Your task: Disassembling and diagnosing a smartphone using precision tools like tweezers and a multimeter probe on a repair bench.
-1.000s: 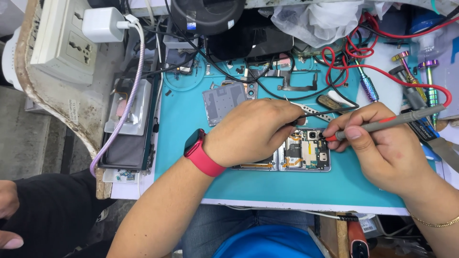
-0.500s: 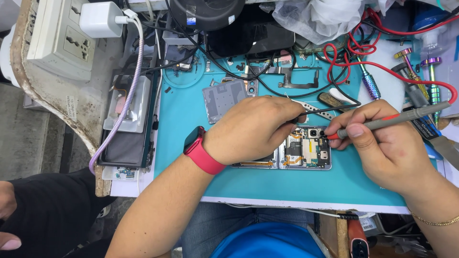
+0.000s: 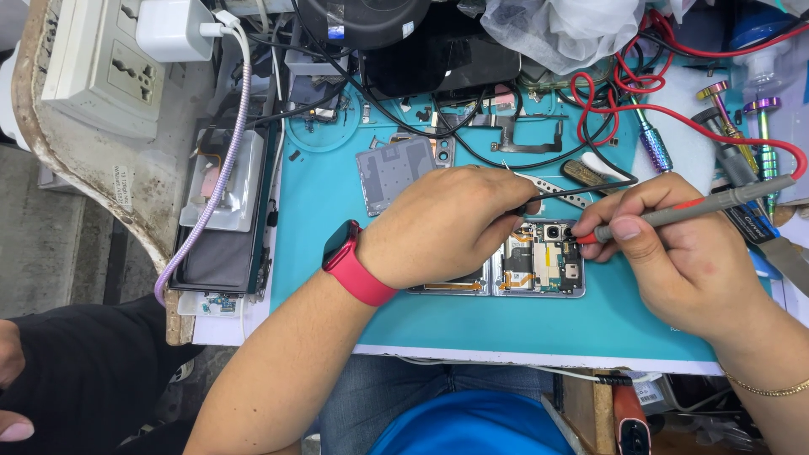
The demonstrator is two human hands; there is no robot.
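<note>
Nearest the camera, below the table's front edge, a blue shirt [image 3: 472, 425] and denim lap show, with another person's dark-clothed leg [image 3: 93, 371] at the lower left. On the teal work mat [image 3: 320, 211] just past that edge lies an opened phone [image 3: 539, 268], its back cover off and its circuit boards and camera module exposed. The left hand [image 3: 451, 223], with a red watch band [image 3: 354, 265] on the wrist, is curled knuckles-up over the phone's left half and hides that part; its fingertips pinch a thin dark probe lead whose tip is out of sight behind the fingers. The right hand [image 3: 674, 253] is closed in a pen grip around a grey probe [image 3: 699, 205] with a red tip, and that tip touches the board beside the camera module at the phone's upper right. Just beyond the hands lie a grey back cover [image 3: 394, 171], metal tweezers [image 3: 560, 192] and a small brush [image 3: 590, 175]. To the left, another dark device [image 3: 221, 215] lies beside the mat with a braided cable [image 3: 215, 194] draped across it up to a white charger [image 3: 173, 29] in a wall socket strip [image 3: 93, 63]. Farther back, red wires [image 3: 640, 84] loop past iridescent screwdrivers [image 3: 742, 109], a crumpled plastic bag [image 3: 565, 29] and a black microscope base [image 3: 438, 42], crowding the rear of the bench.
</note>
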